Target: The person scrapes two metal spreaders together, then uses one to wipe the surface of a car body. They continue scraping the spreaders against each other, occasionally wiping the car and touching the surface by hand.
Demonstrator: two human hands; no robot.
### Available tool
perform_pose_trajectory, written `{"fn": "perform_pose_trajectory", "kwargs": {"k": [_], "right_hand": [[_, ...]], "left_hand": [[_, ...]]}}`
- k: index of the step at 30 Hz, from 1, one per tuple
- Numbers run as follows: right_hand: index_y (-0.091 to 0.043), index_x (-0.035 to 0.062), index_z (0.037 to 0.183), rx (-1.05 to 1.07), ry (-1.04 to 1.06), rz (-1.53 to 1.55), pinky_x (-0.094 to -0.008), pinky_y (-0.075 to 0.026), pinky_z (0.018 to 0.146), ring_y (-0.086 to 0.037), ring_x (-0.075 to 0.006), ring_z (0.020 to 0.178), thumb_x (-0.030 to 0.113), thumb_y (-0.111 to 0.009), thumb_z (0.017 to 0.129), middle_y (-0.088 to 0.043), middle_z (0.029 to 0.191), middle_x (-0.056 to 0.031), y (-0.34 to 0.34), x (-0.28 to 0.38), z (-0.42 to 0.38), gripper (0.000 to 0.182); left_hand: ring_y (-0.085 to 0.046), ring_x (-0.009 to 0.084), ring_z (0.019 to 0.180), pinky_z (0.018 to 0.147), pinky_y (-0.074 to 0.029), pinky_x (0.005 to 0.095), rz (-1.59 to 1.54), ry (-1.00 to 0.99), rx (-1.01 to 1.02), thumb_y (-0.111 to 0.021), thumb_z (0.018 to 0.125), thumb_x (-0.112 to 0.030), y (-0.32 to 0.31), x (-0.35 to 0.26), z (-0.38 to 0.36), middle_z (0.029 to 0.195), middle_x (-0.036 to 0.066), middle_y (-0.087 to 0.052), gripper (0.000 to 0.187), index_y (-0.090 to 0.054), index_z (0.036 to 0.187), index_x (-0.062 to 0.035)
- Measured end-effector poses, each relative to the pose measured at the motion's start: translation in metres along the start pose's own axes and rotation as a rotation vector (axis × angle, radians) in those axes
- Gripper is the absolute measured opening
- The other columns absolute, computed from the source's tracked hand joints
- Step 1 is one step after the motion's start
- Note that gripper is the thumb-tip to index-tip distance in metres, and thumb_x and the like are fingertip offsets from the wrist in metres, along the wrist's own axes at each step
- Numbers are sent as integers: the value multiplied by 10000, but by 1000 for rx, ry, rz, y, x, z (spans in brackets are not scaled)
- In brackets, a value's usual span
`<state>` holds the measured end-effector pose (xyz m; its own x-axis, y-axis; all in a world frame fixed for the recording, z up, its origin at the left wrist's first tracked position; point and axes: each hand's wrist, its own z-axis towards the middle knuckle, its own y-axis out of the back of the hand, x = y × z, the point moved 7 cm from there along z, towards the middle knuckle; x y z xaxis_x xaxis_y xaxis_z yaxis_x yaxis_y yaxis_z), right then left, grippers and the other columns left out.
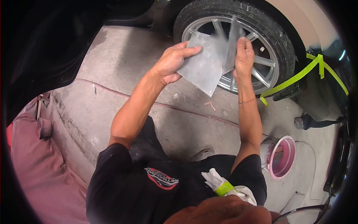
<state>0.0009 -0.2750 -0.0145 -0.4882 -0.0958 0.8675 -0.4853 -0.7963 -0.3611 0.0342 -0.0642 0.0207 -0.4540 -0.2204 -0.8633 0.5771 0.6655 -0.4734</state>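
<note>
A thin, square-cornered grey sheet [204, 61], which looks like sandpaper, is pinched along its left side by my left hand [173, 61], thumb on top. My right hand [244, 58] is closed on a narrower grey piece [232, 46] that stands up at an angle beside the sheet. Blur at their upper edges hides whether the two pieces are still joined. Both hands are raised in front of a car wheel [263, 61] with silver spokes and a dusty tyre.
Yellow-green tape [294, 79] runs along the car body behind the wheel. A pink-rimmed bucket [282, 156] lies on its side on the concrete floor [108, 108]. A reddish hose [179, 108] crosses the floor. Reddish cloth [44, 168] covers something at left.
</note>
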Motion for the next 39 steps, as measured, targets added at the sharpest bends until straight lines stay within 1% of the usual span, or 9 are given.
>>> {"fn": "perform_pose_trajectory", "kwargs": {"k": [4, 7, 15, 19, 24, 29, 33, 35, 39], "right_hand": [[-632, 11, 1072, 430, -192, -36, -265, -501, 793, -633, -121, 868, 326, -651, 940, -685, 961, -50, -14, -9, -18, 342], [-625, -34, 1202, 940, -124, -1163, -402, -467, 985, -616, -373, 1128, 366, -763, 789, -645, 1165, -256, -20, -25, -43, 591], [-604, 102, 1262, 430, 290, -778, -370, -478, 924, -633, -349, 1106, 97, -558, 905, -653, 1212, -164, -44, 41, -22, 359], [-674, 50, 1148, 396, 144, -765, -335, -474, 904, -664, -249, 1012, 118, -562, 924, -698, 1117, -120, -39, 32, -17, 260], [-722, 8, 1021, 264, -179, 6, -244, -446, 846, -579, -92, 920, 303, -605, 970, -691, 963, -42, -32, 24, -18, 322], [-712, 29, 883, 140, -53, -151, -210, -378, 591, -457, -45, 637, 361, -745, 870, -596, 722, 51, -46, 22, -29, 335], [-714, 15, 915, 214, -118, -70, -200, -390, 598, -479, -45, 616, 314, -762, 852, -623, 738, 22, -46, 10, -32, 310], [-719, 9, 967, 679, -50, -576, -264, -458, 625, -592, -141, 625, 235, -756, 833, -676, 777, -62, -65, 14, -51, 266], [-726, 1, 957, 869, 205, -931, -340, -485, 716, -659, -262, 804, 190, -744, 818, -665, 891, -169, -62, 1, -63, 235]], "left_hand": [[-675, 232, 984, 884, -576, 374, -124, -209, -53, -566, 951, -136, 25, -29, 5, 1117, 156, -647, 324, -519, 1222, 37], [-674, 279, 1028, 918, -565, 419, -337, -293, 85, -537, 956, -170, 41, -66, -6, 1169, 179, -640, 342, -519, 1229, 35], [-657, 191, 887, 811, -544, 338, -121, -431, -271, -573, 880, -129, 56, -59, -4, 1063, 106, -656, 314, -586, 1152, 27], [-617, 124, 923, 871, -486, 281, 156, -443, -80, -576, 883, -115, 30, -60, -6, 1054, 48, -665, 304, -614, 1165, -8], [-602, 102, 930, 855, -477, 260, 363, -354, 15, -577, 881, -110, 20, -46, -7, 989, 44, -678, 286, -633, 1135, 9], [-591, 148, 1062, 976, -432, 292, 568, -347, 94, -554, 948, -102, 2, -34, -5, 1157, 83, -642, 333, -558, 1259, 16], [-581, 174, 1125, 991, -437, 321, 286, -507, 35, -563, 968, -122, 14, -49, -7, 1223, 75, -611, 348, -508, 1297, -23], [-564, 212, 1167, 1018, -426, 401, -14, -582, 3, -563, 963, -122, 33, -72, -16, 1249, 52, -591, 352, -490, 1303, -68], [-544, 229, 1185, 1037, -402, 463, -285, -658, 0, -577, 947, -150, 54, -109, -31, 1242, 33, -581, 345, -505, 1274, -66]]}}
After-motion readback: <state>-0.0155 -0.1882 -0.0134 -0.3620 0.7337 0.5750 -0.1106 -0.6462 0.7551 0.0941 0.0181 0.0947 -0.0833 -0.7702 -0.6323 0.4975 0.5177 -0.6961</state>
